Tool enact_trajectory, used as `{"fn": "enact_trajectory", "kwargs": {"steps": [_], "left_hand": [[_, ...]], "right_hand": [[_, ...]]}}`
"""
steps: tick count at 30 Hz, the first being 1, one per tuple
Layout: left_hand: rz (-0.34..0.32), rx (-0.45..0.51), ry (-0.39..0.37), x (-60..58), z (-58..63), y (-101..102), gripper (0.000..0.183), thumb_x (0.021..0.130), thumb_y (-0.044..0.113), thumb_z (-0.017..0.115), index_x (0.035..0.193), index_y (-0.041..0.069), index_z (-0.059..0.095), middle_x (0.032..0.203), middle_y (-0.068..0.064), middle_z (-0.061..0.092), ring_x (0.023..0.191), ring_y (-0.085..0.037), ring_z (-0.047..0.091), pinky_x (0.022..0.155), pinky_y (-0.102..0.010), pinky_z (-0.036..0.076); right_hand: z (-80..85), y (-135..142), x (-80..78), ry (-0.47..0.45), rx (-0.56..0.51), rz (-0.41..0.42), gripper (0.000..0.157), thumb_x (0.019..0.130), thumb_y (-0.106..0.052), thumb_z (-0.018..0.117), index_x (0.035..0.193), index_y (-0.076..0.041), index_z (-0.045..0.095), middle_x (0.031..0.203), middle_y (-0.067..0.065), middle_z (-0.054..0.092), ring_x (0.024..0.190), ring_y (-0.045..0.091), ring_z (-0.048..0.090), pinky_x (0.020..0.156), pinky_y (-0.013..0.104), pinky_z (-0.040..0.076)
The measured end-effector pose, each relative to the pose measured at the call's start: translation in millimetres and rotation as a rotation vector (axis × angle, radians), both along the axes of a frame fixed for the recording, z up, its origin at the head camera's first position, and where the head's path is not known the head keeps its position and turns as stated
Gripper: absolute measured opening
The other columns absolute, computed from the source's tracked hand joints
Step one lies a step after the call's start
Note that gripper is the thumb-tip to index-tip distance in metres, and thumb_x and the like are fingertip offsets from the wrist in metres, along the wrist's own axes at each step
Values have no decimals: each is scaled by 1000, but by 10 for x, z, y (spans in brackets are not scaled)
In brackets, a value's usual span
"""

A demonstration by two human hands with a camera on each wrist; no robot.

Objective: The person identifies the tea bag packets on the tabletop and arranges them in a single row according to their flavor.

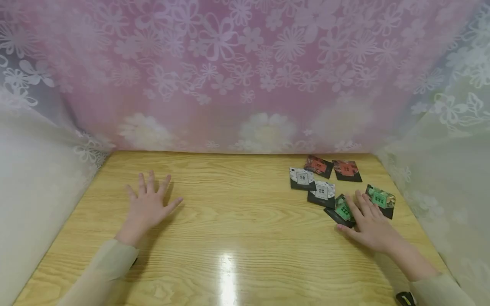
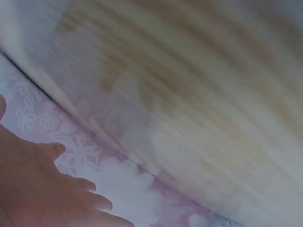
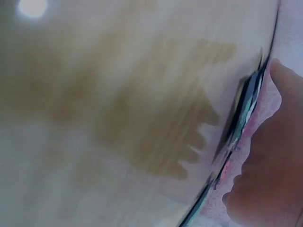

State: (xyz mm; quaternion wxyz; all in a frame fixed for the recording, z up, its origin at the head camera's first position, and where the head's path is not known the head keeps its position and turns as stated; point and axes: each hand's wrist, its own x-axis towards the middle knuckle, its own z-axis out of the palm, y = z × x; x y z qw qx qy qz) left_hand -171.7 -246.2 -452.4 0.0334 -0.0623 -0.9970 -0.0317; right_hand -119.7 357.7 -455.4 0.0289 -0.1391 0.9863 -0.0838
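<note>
My left hand [image 1: 147, 208] is over the left side of the wooden table, fingers spread and holding nothing. Its shadow falls on the wood, and the left wrist view shows the hand [image 2: 42, 189] raised above the surface. On the right, my right hand [image 1: 373, 227] extends over two flat square packets with green labels: a nearer one [image 1: 342, 210] and a farther one [image 1: 383, 199], each partly covered by fingers. In the right wrist view the hand [image 3: 274, 161] appears above the thin packets [image 3: 246, 109]; whether any fingertip touches them, I cannot tell.
Two white-labelled packets, one [image 1: 300, 178] overlapping the other [image 1: 322, 193], lie left of the green ones. Behind are two red-labelled packets, left [image 1: 318, 165] and right [image 1: 347, 170]. A pink floral curtain [image 1: 245, 85] borders the table's [image 1: 229, 221] far edge; pale cloth hangs at both sides.
</note>
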Motion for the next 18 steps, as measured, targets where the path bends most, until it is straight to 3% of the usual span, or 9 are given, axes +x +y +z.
{"fn": "enact_trajectory", "kwargs": {"steps": [3, 7, 18], "left_hand": [[-12, -6, 7, -38, -8, 65, 87, 85, 77, 33, 153, 28, 10, 154, -29, -1, 138, -55, -2, 97, -80, -3], [-32, -17, 2, -84, -14, 156, 86, 85, 76, 34, 153, 26, 15, 154, -29, 4, 138, -54, -2, 98, -79, -2], [-111, -17, 17, -234, -42, 414, 85, 85, 76, 32, 151, 25, 22, 155, -26, 6, 140, -50, 1, 103, -76, 4]], "right_hand": [[-23, -14, 50, -13, -9, 26, 92, 89, -58, 52, 153, -11, 5, 156, 22, -6, 142, 44, -2, 109, 68, 8], [-67, -39, 116, -20, -16, 54, 90, 90, -57, 51, 153, -9, 7, 157, 21, -3, 143, 41, -1, 113, 62, 4], [-120, -97, 163, -16, -8, 75, 90, 92, -55, 49, 152, -7, 3, 158, 20, -1, 144, 39, 0, 117, 52, -4]]}}
